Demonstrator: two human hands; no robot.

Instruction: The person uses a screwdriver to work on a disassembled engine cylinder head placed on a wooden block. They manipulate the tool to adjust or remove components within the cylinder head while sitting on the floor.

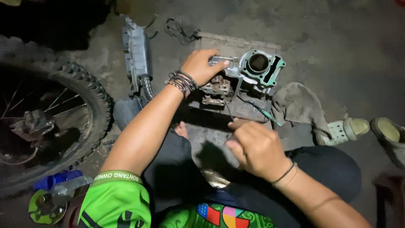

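Note:
My left hand (201, 65) reaches forward and grips the top of a grey metal cylinder head (217, 86) that rests on a board on the ground. Beside it on the right lies an engine cylinder block (261, 67) with a green gasket around its round bore. My right hand (253, 145) is closed around a thin metal tool (230, 112) whose tip points up into the cylinder head. Several bracelets circle my left wrist and a thin band my right.
A knobby motorcycle wheel (90, 97) stands at the left. A grey exhaust part (137, 52) lies behind it. A screwdriver with a green handle (265, 113) and a grey rag (297, 103) lie at the right, by light sandals (350, 128). A blue bottle (57, 179) sits lower left.

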